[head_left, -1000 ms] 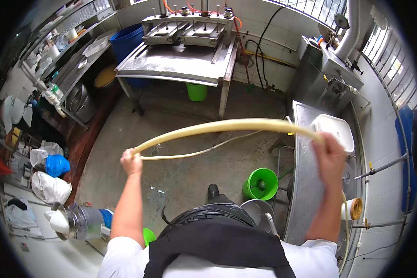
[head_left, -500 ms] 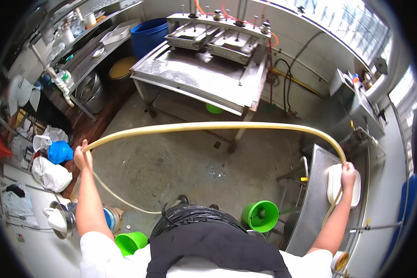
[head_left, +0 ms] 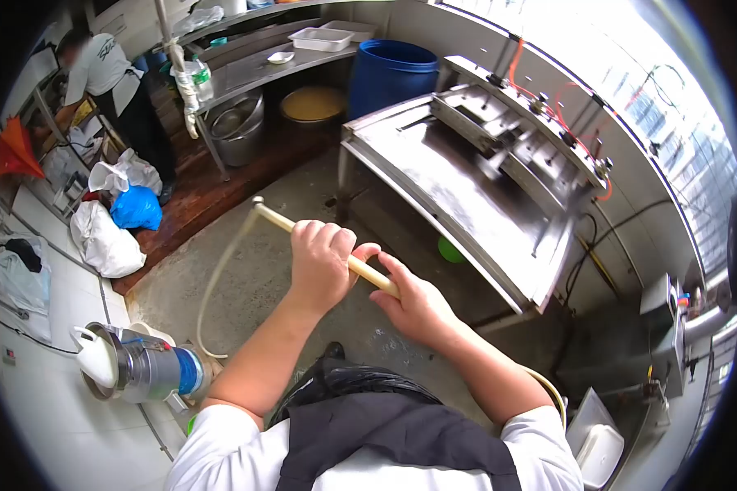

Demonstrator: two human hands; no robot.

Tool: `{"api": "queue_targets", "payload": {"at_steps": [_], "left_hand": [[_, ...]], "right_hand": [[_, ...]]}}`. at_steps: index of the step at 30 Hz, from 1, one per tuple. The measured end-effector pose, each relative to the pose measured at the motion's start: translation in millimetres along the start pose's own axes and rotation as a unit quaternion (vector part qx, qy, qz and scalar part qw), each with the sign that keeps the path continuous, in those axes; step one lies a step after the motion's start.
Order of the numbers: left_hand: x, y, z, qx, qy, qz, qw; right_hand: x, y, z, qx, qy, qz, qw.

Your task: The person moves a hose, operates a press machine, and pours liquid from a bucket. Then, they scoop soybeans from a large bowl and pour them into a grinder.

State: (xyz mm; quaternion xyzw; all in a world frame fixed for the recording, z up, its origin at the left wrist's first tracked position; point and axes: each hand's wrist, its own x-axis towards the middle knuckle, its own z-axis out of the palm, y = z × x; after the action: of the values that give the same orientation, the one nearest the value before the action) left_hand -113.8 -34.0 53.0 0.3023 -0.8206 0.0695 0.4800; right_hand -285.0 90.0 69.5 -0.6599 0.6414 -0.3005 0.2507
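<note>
A long cream-yellow hose (head_left: 373,277) runs slantwise in front of me at about waist height. My left hand (head_left: 323,260) is closed around it, with the fingers wrapped over the top. Just to the right, my right hand (head_left: 413,301) grips the same hose between thumb and fingers. Past my left hand the hose reaches a sharp bend and hangs in a loop toward the floor. On the other side it passes behind my right forearm and shows again near my elbow.
A metal table with press-like plates (head_left: 458,180) stands ahead right, beside a blue barrel (head_left: 393,78). Shelving (head_left: 250,75) lines the back left, where a co-worker (head_left: 110,78) bends over. White and blue bags (head_left: 135,209) lie left; a metal machine (head_left: 143,366) stands lower left.
My hands have come from wide apart to close together on the hose, which no longer arcs between them. My view has turned left; the co-worker shows more fully.
</note>
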Motion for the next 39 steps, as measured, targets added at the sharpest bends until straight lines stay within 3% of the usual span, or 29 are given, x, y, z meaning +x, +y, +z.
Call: {"api": "queue_targets", "payload": {"at_steps": [3,7,10,11,12,13,14,16,17,18,20,21,23,25,26,27,29,31,33,35,37,38,39], "left_hand": [[2.4,-84.7,20.8,-0.01,0.01,-0.051,0.999],[-41.5,-207.2,58.6,-0.05,-0.034,-0.168,0.984],[-79.0,-250.5,88.6,-0.041,-0.103,-0.241,0.964],[-93.9,-262.8,104.4,-0.065,-0.104,-0.26,0.958],[-140.0,-299.1,137.1,-0.053,-0.125,-0.341,0.93],[-157.7,-311.2,143.6,-0.041,-0.159,-0.399,0.902],[-186.5,-331.6,158.0,0.0,-0.23,-0.419,0.878],[-203.3,-335.6,180.3,-0.081,-0.237,-0.422,0.871],[-190.6,-319.9,195.6,-0.154,-0.253,-0.528,0.796],[-136.4,-293.6,199.3,-0.241,-0.315,-0.686,0.61],[-98.0,-269.4,245.4,-0.403,-0.34,-0.741,0.415],[-90.2,-271.1,280.7,-0.528,-0.266,-0.756,0.281],[-26.4,-268.8,328.9,-0.642,-0.02,-0.737,0.212],[51.3,-302.7,337.8,-0.662,0.119,-0.707,0.217],[56.7,-354.1,362.2,-0.692,0.163,-0.658,0.249],[57.7,-407.3,382.8,-0.714,0.207,-0.607,0.281],[114.7,-465.0,383.1,-0.629,0.35,-0.616,0.319],[152.4,-519.5,394.3,-0.527,0.405,-0.662,0.347],[167.3,-562.9,405.5,-0.553,0.362,-0.65,0.374],[187.5,-595.1,425.5,-0.564,0.382,-0.658,0.321],[227.4,-586.4,453.0,-0.528,0.344,-0.69,0.355],[232.9,-592.7,476.9,-0.56,0.264,-0.677,0.397],[233.3,-615.1,513.1,-0.588,0.208,-0.67,0.403]], "right_hand": [[43.2,-14.0,-12.0,-0.008,-0.041,-0.043,0.998],[65.7,-23.7,-56.4,0.016,0.025,-0.042,0.999],[74.2,-10.3,-105.2,0.021,0.103,-0.004,0.994],[72.6,-0.8,-122.2,0.061,0.148,0.074,0.984],[76.2,7.2,-144.8,0.063,0.233,0.091,0.966],[87.6,11.1,-164.3,0.091,0.332,0.054,0.937],[90.1,18.9,-188.3,0.089,0.371,0.083,0.921],[94.0,53.5,-219.4,0.129,0.417,0.052,0.898],[98.5,66.7,-229.6,0.149,0.424,0.011,0.893],[102.3,78.0,-240.4,0.171,0.421,-0.018,0.89],[113.0,103.4,-262.7,0.2,0.427,-0.053,0.88],[121.2,117.2,-275.1,0.192,0.413,-0.111,0.883],[133.8,144.9,-292.7,0.182,0.409,-0.164,0.879],[142.9,168.3,-317.7,0.116,0.436,-0.14,0.882],[143.8,187.9,-329.8,0.05,0.463,-0.111,0.878],[147.6,182.5,-339.1,0.023,0.42,-0.058,0.906],[156.2,198.8,-355.5,-0.024,0.382,-0.051,0.922],[141.8,238.6,-380.3,-0.036,0.373,-0.039,0.926],[123.1,268.6,-397.9,-0.057,0.514,0.095,0.851],[81.5,300.1,-428.8,-0.067,0.539,0.114,0.832],[42.4,316.0,-451.6,0.024,0.587,0.123,0.8],[37.9,312.1,-451.6,0.021,0.589,0.124,0.798],[32.9,308.2,-449.6,0.022,0.6,0.157,0.784]]}}
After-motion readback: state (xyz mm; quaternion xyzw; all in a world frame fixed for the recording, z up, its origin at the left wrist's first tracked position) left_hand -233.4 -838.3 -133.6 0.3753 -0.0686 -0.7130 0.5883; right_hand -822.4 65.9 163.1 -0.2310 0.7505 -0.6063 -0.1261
